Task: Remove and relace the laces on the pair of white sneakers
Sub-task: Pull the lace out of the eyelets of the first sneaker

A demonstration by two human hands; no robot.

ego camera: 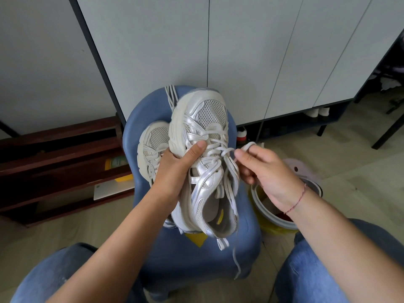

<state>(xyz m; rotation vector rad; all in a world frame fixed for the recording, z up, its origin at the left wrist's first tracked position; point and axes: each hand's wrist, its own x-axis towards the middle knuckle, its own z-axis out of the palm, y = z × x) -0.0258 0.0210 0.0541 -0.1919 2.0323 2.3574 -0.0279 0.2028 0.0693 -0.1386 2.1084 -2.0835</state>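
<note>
one half-laced white mesh sneaker (203,154)

Soft, even light fills the frame, and shadows are faint. The wide lens bows the cabinet doors (240,51) toward the edges. The shelf (54,149) at left is murky. The sneaker (214,110) shows mild sheen.
</note>
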